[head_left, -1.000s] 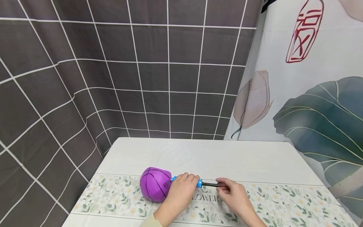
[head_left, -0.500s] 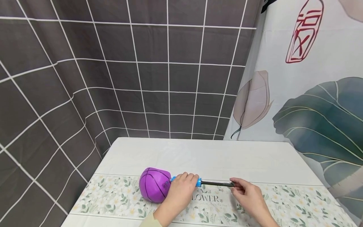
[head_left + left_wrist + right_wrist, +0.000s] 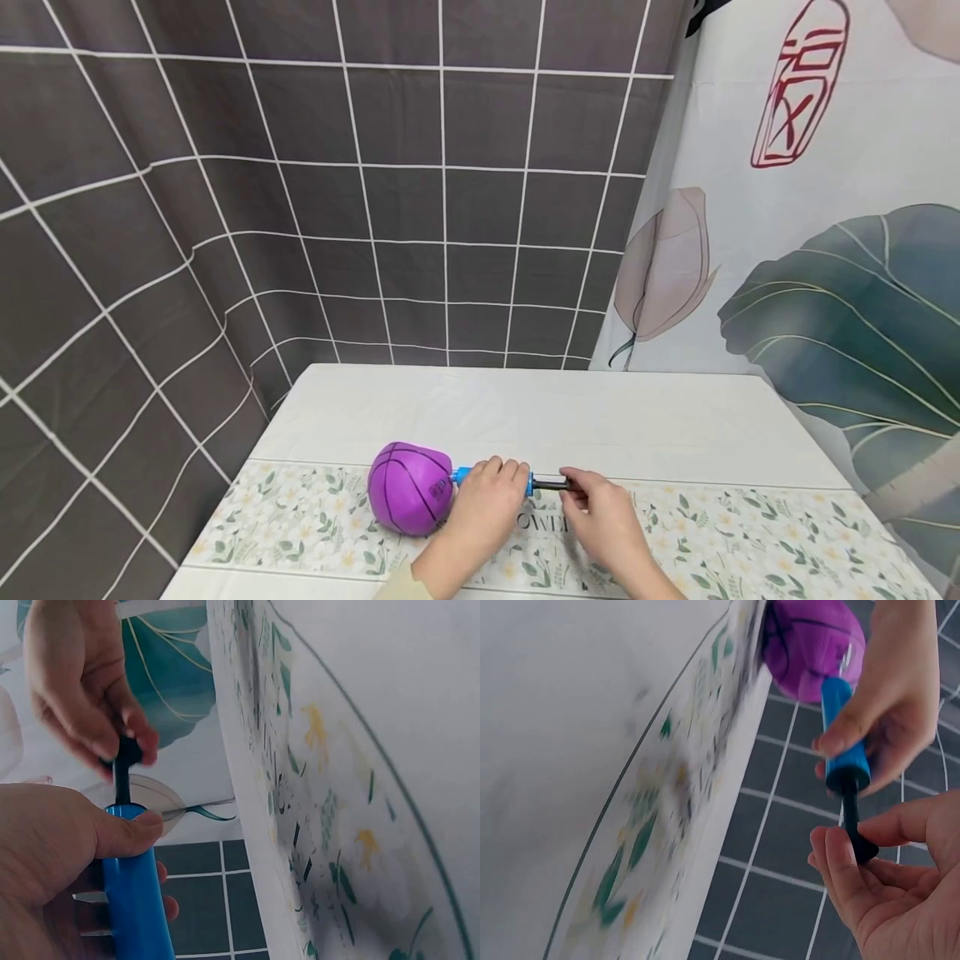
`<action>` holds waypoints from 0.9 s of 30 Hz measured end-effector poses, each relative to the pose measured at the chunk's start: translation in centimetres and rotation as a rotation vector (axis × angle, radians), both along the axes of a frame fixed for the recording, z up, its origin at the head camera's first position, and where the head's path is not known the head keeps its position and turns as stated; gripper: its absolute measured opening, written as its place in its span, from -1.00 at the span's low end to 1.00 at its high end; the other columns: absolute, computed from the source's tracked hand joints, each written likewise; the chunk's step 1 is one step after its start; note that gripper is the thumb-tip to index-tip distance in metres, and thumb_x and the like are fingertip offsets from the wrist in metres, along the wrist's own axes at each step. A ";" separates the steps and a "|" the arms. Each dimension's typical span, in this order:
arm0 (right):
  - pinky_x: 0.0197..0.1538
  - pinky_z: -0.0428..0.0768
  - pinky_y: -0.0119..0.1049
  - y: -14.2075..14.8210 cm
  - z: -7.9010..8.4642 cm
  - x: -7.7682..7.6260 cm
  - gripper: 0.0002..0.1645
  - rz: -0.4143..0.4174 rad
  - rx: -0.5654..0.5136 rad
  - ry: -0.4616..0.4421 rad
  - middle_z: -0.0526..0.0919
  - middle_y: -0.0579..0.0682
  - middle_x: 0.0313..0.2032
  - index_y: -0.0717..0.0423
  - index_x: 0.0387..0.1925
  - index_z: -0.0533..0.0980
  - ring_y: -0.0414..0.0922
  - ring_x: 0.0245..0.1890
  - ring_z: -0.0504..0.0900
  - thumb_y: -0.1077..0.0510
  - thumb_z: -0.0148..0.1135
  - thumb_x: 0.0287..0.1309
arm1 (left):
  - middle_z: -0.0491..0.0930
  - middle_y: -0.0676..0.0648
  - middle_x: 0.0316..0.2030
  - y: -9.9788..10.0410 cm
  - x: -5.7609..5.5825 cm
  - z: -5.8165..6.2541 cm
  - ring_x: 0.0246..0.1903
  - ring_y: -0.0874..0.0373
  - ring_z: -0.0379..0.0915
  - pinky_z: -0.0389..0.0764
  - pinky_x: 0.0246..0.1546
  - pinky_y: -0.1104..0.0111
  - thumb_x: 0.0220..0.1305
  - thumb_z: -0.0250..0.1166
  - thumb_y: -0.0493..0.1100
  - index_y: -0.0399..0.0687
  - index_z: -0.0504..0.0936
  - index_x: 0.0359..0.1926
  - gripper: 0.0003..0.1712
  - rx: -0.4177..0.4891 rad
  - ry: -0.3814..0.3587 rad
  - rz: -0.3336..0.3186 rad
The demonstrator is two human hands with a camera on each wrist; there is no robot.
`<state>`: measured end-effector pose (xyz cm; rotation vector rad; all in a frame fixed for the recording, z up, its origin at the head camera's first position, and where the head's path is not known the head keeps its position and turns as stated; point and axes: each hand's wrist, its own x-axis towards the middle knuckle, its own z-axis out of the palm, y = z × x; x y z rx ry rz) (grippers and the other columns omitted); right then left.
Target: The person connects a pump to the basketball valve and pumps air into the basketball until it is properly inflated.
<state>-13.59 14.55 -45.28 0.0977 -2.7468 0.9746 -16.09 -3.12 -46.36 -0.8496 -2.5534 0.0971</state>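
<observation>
A purple ball point(image 3: 409, 490) with black basketball lines lies on the table, its upper side dented. The nozzle end of a blue hand pump point(image 3: 136, 892) meets the ball's right side. My left hand point(image 3: 489, 506) wraps round the pump's barrel, thumb along it in the left wrist view. With thumb and fingers, my right hand point(image 3: 606, 518) pinches the black handle point(image 3: 863, 849) at the end of the pump's rod. A short length of black rod point(image 3: 850, 804) shows between the barrel and that handle. My left fingers hide the middle of the barrel in the head view.
Under the hands is a white table point(image 3: 525, 417) with a flower-printed band across it. A dark curtain point(image 3: 405, 200) with a white grid hangs behind and to the left. At the right hangs a pale curtain point(image 3: 675, 333) printed with large leaves.
My right hand first drew the pump's handle out to the right, lengthening the bare rod, then pushed it back left toward the barrel. Ball and left hand stay almost in place.
</observation>
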 end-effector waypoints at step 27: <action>-0.35 0.66 -0.43 6.0 0.0 -0.5 -0.62 -0.070 -0.083 -0.191 0.75 -0.08 -0.30 0.21 0.05 0.65 -0.23 -0.37 0.68 0.24 0.34 0.17 | 0.69 0.06 -0.06 -1.4 -0.2 0.3 -0.07 0.20 0.59 0.62 0.06 0.35 0.19 0.46 -0.12 -0.01 0.62 0.13 -0.53 0.005 -0.070 0.032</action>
